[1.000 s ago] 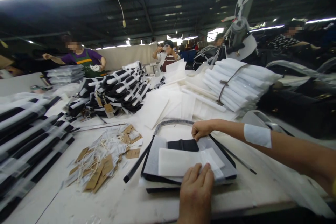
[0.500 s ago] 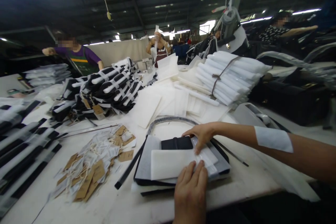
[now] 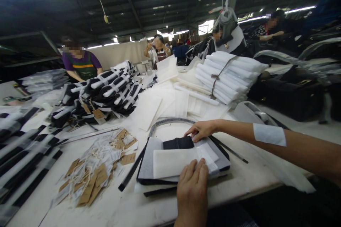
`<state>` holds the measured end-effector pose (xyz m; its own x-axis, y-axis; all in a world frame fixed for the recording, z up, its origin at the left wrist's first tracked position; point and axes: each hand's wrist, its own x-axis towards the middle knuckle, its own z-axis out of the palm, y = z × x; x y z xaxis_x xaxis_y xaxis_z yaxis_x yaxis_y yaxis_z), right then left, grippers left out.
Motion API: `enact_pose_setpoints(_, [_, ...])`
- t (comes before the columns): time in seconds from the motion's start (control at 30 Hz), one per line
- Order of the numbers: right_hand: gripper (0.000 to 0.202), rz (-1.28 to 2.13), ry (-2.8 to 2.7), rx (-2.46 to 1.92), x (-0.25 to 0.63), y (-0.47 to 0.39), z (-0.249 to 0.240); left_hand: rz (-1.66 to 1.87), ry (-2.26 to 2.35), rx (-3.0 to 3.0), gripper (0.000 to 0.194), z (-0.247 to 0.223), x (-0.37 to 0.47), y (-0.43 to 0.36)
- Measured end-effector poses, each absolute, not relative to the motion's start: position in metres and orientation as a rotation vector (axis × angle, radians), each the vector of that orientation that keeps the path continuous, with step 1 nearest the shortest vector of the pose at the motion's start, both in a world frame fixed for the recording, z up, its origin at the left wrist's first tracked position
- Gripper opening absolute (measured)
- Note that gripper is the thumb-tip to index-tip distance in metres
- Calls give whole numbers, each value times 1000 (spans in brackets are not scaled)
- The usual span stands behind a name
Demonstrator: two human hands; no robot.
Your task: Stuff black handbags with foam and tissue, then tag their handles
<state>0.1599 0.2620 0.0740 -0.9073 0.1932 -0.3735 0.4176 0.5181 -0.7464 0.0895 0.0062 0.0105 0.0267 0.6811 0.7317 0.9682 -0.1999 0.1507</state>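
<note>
Right hand now narrows its grip, hold unclear, by black flap, while flat left hand seemingly steadies white sheet.

Tags too sm. to read; L hand cut off nr wrist by btm edge.

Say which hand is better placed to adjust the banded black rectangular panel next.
Probably the right hand: it sits at the right end of the black panel, while the left hand lies nearer the wearer, at the lower right of the white rectangular sheet.
</note>
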Motion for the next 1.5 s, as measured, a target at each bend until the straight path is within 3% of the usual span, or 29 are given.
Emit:
enact_pose_setpoints(0.2, [43,-1106,3061,750,191,211,83,-1073,-1661,-1937,24,19,88,6])
enact_pose_setpoints(0.4, [39,-695,3455,402,234,128,63,-1026,-1644,-2213,26,43,76,-4])
enact_pose_setpoints(0.53, [43,-440,3549,308,242,124,45,-675,-1525,-2350,33,65,33,-26])
enact_pose_setpoints(0.67, [43,-327,3611,286,240,129,45,-184,-1622,-2240,65,74,-20,-43])
enact_pose_setpoints(0.8, [38,-228,3743,295,242,104,52,-121,-1656,-2236,59,60,-39,-50])
enact_pose_setpoints(0.9, [25,-691,3697,506,245,71,49,-204,-1686,-2212,52,49,-35,-50])
enact_pose_setpoints(1.07, [32,-1884,2576,1188,240,48,49,-308,-1709,-2211,51,47,-33,-50])
enact_pose_setpoints(1.23, [38,-2633,1737,1054,233,47,67,-318,-1670,-2259,54,48,-39,-49])
enact_pose_setpoints(1.37, [32,-3014,1400,966,219,34,68,-289,-1677,-2264,60,50,-41,-51])
enact_pose_setpoints(1.5, [23,-3053,1491,1038,206,21,60,-269,-1660,-2229,74,52,-42,-51])
